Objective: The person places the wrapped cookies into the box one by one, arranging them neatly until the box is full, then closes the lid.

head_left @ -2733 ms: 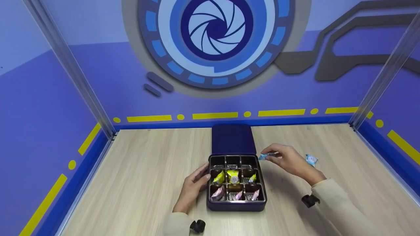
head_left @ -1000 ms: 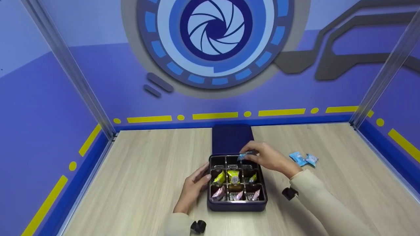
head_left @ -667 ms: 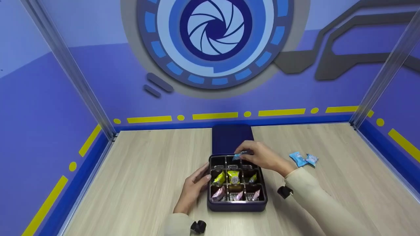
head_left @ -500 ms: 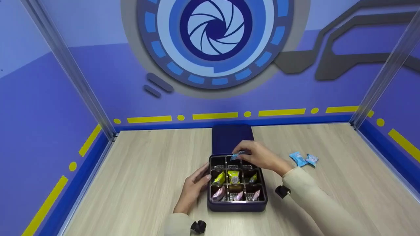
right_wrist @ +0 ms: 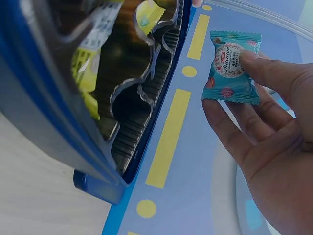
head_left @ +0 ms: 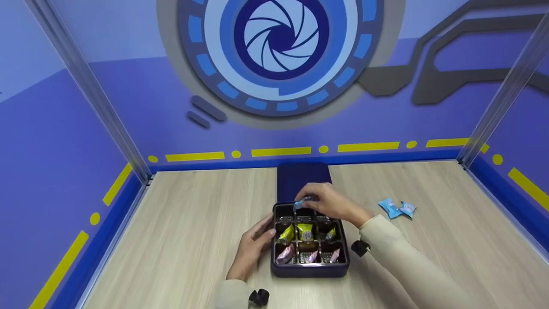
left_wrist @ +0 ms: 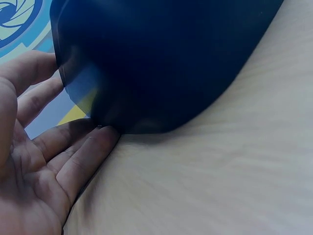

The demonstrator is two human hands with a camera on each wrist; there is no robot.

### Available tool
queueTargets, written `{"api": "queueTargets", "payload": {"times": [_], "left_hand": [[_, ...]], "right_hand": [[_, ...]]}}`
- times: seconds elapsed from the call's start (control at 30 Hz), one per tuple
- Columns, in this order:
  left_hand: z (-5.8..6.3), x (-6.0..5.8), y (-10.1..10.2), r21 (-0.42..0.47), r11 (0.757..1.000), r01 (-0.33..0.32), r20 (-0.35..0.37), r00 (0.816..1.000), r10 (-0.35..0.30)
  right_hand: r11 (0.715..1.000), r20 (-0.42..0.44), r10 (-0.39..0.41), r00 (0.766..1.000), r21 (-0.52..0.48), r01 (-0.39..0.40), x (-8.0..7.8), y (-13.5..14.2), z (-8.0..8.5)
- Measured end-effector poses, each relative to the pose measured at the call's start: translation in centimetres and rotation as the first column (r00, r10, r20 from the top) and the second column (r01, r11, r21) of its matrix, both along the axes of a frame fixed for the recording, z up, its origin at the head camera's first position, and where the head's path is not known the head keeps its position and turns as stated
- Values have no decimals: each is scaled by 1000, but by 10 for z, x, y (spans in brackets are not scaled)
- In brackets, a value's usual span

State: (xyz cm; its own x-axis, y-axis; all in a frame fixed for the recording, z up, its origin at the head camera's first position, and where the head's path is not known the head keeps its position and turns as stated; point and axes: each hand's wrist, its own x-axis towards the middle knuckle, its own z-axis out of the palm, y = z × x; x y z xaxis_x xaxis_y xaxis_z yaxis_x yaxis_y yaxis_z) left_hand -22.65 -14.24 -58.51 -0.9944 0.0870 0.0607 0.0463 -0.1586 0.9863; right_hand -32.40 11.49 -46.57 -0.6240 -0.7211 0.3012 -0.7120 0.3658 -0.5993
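Observation:
A dark blue tin [head_left: 309, 271] sits on the table with a clear nine-compartment insert. Its back row holds nothing, the middle row has yellow-wrapped candies [head_left: 305, 231], and pink-wrapped candies [head_left: 285, 254] lie in the front row. My right hand [head_left: 330, 202] pinches a blue-wrapped candy [right_wrist: 230, 68] between thumb and fingers, over the back row near the divider between its left and middle compartments. My left hand [head_left: 252, 246] rests against the tin's left side; in the left wrist view its extended fingertips touch the dark tin wall [left_wrist: 146, 63].
Two more blue-wrapped candies [head_left: 389, 208] lie side by side on the table right of the tin. Behind the compartments the lid [head_left: 302, 182] lies folded back toward the rear wall [head_left: 193, 137]. Metal posts [head_left: 103, 94] stand at the booth's corners.
My right hand has carried a blue candy leftward, from the tin's right edge across the back row toward its left compartment. The left hand and the tin have stayed in place.

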Motion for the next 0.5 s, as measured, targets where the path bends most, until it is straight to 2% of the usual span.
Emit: {"api": "queueTargets", "payload": {"times": [0.13,0.4,0.5], "left_hand": [[0,0,0,3,1000,-4,0,1000,4],[-1,0,-1,10,1000,11,7,1000,-11],[-1,-1,0,14,1000,11,12,1000,-11]], "right_hand": [[1000,16,-1,1000,3,1,0,-5,-1],[1000,-36,18,999,23,-17,-1,-16,-4],[999,-30,22,999,34,-21,-1,-21,-4]]}}
